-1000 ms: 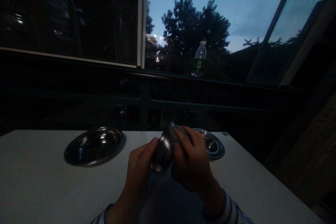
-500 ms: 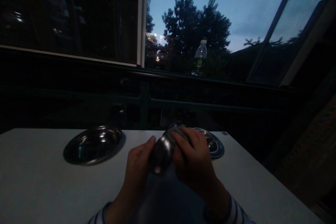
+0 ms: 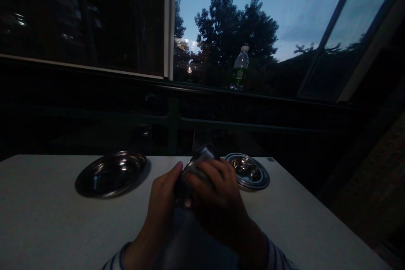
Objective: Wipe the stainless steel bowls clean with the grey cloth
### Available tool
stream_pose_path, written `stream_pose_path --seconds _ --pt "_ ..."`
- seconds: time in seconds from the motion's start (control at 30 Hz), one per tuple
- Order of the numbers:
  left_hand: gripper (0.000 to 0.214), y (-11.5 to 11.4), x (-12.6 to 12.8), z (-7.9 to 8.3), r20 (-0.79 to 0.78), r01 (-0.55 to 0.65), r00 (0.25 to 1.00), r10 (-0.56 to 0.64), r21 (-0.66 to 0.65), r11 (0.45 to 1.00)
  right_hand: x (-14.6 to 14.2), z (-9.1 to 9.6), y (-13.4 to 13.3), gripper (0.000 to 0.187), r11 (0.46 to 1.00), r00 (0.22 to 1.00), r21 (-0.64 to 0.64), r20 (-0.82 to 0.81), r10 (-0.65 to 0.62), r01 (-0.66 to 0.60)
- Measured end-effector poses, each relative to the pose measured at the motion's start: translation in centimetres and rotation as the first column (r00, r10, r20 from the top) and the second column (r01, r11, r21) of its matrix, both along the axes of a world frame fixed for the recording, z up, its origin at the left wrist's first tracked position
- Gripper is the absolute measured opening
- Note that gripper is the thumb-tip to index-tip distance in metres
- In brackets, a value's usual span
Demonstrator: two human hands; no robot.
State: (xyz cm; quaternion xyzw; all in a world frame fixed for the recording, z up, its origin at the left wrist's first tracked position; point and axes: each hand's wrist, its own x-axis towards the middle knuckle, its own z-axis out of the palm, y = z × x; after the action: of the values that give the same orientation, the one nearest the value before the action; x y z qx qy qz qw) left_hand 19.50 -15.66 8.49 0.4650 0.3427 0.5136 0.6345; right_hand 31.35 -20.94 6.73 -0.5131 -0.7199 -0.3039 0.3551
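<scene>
A shiny metal bowl [image 3: 181, 189] is held tilted above the front middle of the table. My left hand [image 3: 160, 200] grips its left side, thumb up along the rim. Over the bowl lies my right hand [image 3: 218, 196], its fingers bent round a greyish, cloth-like piece [image 3: 204, 159] against the metal. Dim light and the fingers hide most of this piece and much of the bowl.
On the white table [image 3: 57, 228], a wide metal dish [image 3: 110, 175] sits to the left and several stacked metal dishes [image 3: 248, 173] to the right. A plastic bottle [image 3: 239, 69] stands at the open window.
My right hand has moved left and slightly down across the bowl, covering more of it. The stacked dishes on the right show more fully now. My left hand has shifted slightly left.
</scene>
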Motion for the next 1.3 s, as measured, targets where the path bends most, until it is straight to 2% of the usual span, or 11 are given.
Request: stream_pose_path --seconds 0.1,0.23,0.3,0.53,0.67,0.77,0.83,0.93,1.0,1.17,1.3 --pt "0.029 -0.2 -0.1 0.3 0.015 -0.051 0.999 0.051 -0.007 0.999 -0.8 -0.2 0.1 0.029 0.998 0.996 0.013 0.064 0.062 -0.063" --pt "0.029 -0.4 0.0 0.2 -0.016 -0.054 0.998 0.053 -0.009 0.999 0.8 0.1 0.5 0.028 0.991 0.988 0.076 -0.114 -0.105 0.114" --pt "0.028 -0.2 0.1 0.0 -0.019 -0.055 0.998 0.054 -0.023 0.998 1.0 0.1 0.6 0.028 0.985 0.984 0.091 -0.117 -0.135 0.146" --pt "0.027 0.9 0.1 -1.0 0.024 -0.076 0.997 0.078 -0.069 0.995 -1.0 -1.4 0.3 0.026 0.992 0.966 0.1 0.251 0.055 -0.082" --pt "0.018 0.4 0.1 -1.2 -0.051 -0.116 0.992 0.117 0.034 0.993 0.6 -0.4 0.5 0.024 0.995 0.996 0.098 0.077 -0.04 0.033" --pt "0.029 0.1 0.2 -1.1 -0.051 -0.045 0.998 0.044 -0.011 0.999 1.3 -0.1 0.7 0.025 0.983 0.986 0.099 -0.074 -0.147 0.154" --pt "0.032 0.0 0.2 -0.8 -0.044 -0.04 0.998 0.038 -0.043 0.998 1.0 -0.5 0.7 0.024 0.987 0.992 0.108 -0.034 -0.12 0.123" --pt "0.032 0.0 0.1 -0.1 -0.03 -0.076 0.997 0.074 -0.056 0.996 0.0 -1.2 0.5 0.023 0.993 0.988 0.105 0.149 0.038 -0.054" --pt "0.032 -0.1 0.1 0.3 -0.027 -0.082 0.996 0.081 -0.04 0.996 -0.1 -1.2 0.4 0.023 0.988 0.98 0.106 0.178 0.09 -0.11" --pt "0.033 -0.7 0.3 0.6 -0.073 -0.033 0.997 0.033 0.0 0.999 0.8 -0.4 0.3 0.023 0.984 0.994 0.152 -0.074 -0.086 0.096" --pt "0.033 -0.7 0.2 0.8 -0.093 -0.084 0.992 0.086 0.022 0.996 -0.2 -1.1 0.2 0.025 0.989 0.995 0.14 0.099 0.025 -0.039"
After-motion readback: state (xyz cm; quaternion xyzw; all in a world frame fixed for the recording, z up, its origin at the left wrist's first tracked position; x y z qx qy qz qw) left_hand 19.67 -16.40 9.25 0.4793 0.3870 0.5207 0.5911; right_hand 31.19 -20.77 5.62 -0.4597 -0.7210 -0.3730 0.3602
